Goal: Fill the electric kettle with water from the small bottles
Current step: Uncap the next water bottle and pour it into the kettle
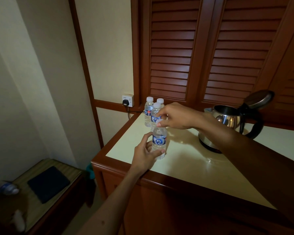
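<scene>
Bare countertop (185,168) before kettle (227,119)

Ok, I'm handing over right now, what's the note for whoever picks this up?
Left hand grips the front bottle standing on the counter. Right hand pinches its cap; cap still on.
Three more capped bottles stand behind it, by the wall.
Kettle sits right, lid open.
Done: lid up, first bottle in hand.
Left: uncap, pour, repeat with the others.
</scene>
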Tool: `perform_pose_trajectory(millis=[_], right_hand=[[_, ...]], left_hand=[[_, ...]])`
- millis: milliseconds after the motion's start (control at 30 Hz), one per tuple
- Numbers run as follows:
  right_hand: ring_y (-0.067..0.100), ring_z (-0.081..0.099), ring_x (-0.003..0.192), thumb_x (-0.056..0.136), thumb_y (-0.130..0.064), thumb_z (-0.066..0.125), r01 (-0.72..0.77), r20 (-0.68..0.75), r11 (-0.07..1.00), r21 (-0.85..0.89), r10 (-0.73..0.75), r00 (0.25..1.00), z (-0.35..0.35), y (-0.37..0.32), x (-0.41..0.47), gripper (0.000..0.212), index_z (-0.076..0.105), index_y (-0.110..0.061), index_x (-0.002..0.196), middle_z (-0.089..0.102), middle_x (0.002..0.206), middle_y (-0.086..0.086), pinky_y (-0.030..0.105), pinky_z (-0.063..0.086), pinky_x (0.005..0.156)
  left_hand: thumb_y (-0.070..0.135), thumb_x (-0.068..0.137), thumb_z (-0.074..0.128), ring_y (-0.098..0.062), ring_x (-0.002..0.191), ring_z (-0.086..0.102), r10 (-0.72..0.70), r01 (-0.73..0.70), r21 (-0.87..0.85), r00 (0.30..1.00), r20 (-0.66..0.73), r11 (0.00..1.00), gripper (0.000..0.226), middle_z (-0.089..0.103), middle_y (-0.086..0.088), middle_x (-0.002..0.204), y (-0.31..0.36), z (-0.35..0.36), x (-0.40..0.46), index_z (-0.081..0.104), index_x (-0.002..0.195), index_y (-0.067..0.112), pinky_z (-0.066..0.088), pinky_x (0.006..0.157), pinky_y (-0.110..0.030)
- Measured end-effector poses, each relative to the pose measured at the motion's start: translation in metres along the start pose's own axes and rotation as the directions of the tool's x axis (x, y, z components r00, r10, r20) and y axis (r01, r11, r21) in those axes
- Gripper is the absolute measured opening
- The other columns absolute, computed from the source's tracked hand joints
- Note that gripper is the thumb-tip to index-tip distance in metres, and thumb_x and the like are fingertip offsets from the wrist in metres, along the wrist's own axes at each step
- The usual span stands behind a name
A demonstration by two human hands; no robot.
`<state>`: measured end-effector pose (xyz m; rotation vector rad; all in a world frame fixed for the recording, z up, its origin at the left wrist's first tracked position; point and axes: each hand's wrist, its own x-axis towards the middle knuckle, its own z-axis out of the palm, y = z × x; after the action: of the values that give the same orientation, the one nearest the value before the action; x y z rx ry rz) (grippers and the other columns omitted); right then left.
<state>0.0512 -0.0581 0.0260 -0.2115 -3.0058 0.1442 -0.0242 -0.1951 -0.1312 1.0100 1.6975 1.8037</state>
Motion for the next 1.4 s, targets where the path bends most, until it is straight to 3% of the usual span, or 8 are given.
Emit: perform_pose_trajectory(millis=[100,200,367,533,633,967,1200,1400], right_hand=[[0.018,0.054,0.075,0.087,-0.038,0.065,-0.016,0.0,1.0,-0.026,0.016,1.0,0.003,-0.006,0.0,0.025,0.053,-0.026,0.069,0.05,0.071,-0.009,0.037,0.047,0.068],[0.024,0.052,0.07,0.09,-0.03,0.062,-0.005,0.005,0.997,-0.075,0.005,1.0,0.006,-0.008,0.0,0.036,0.045,-0.022,0.06,0.044,0.066,-0.004,0.043,0.049,0.067],[0.025,0.054,0.082,0.083,-0.006,0.057,0.097,0.027,0.992,-0.079,-0.095,0.995,0.009,-0.006,0.0,0.015,0.056,-0.02,0.082,0.058,0.084,0.006,0.048,0.049,0.073],[0.018,0.055,0.1,0.081,0.003,0.057,0.14,-0.055,0.99,0.023,-0.139,0.989,0.018,0.004,-0.001,0.036,0.065,-0.019,0.109,0.064,0.109,0.001,0.038,0.047,0.084],[0.011,0.05,0.102,0.084,0.005,0.055,0.125,-0.105,0.986,0.107,-0.114,0.988,0.02,0.008,-0.007,0.04,0.065,-0.016,0.115,0.062,0.116,0.0,0.025,0.035,0.082],[0.009,0.053,0.104,0.081,0.006,0.05,0.107,-0.095,0.97,0.219,-0.088,0.992,0.02,0.006,-0.008,0.043,0.067,-0.019,0.111,0.063,0.114,-0.005,0.025,0.041,0.083],[0.01,0.055,0.098,0.088,-0.012,0.064,0.086,-0.15,0.962,0.257,-0.049,0.988,0.023,0.001,-0.003,0.017,0.071,-0.019,0.102,0.064,0.104,-0.005,0.028,0.044,0.081],[0.004,0.056,0.095,0.083,-0.003,0.066,0.1,-0.303,0.949,0.298,-0.006,0.953,0.015,-0.001,0.0,0.029,0.071,-0.019,0.106,0.065,0.106,-0.006,0.01,0.038,0.073]], left_hand=[[0.005,0.08,0.078,-0.007,0.094,0.071,0.004,-0.005,0.027,1.0,0.002,1.0,0.065,0.072,0.01,0.104,0.001,0.0,0.0,0.047,0.133,0.027,0.057,0.076,-0.021],[0.005,0.08,0.079,-0.005,0.093,0.071,0.005,-0.005,0.028,1.0,0.001,1.0,0.065,0.072,0.014,0.101,0.002,0.0,-0.001,0.047,0.13,0.031,0.057,0.078,-0.021],[0.006,0.08,0.079,-0.009,0.096,0.071,0.0,0.0,0.014,1.0,0.004,1.0,0.066,0.073,0.009,0.106,0.001,0.0,-0.001,0.047,0.131,0.031,0.058,0.081,-0.025],[0.005,0.081,0.078,-0.009,0.094,0.072,0.007,-0.007,0.01,1.0,0.006,1.0,0.063,0.074,0.011,0.1,0.001,-0.001,-0.001,0.047,0.129,0.032,0.057,0.077,-0.022],[0.006,0.081,0.078,-0.009,0.096,0.071,0.011,-0.011,0.026,1.0,0.017,1.0,0.064,0.073,0.009,0.105,0.0,0.0,0.0,0.046,0.132,0.03,0.057,0.079,-0.023],[0.006,0.082,0.077,-0.007,0.097,0.071,0.018,-0.019,0.05,1.0,0.016,0.999,0.066,0.072,0.005,0.109,0.0,0.001,0.0,0.044,0.134,0.028,0.055,0.077,-0.018],[0.009,0.083,0.076,-0.009,0.099,0.07,0.013,-0.014,0.065,1.0,0.023,0.998,0.066,0.071,0.007,0.11,-0.002,0.0,0.0,0.043,0.137,0.027,0.057,0.081,-0.022],[0.011,0.083,0.077,-0.01,0.1,0.07,0.027,-0.028,0.091,0.999,0.019,0.995,0.067,0.072,-0.001,0.114,-0.003,0.0,0.001,0.043,0.139,0.026,0.056,0.081,-0.022]])
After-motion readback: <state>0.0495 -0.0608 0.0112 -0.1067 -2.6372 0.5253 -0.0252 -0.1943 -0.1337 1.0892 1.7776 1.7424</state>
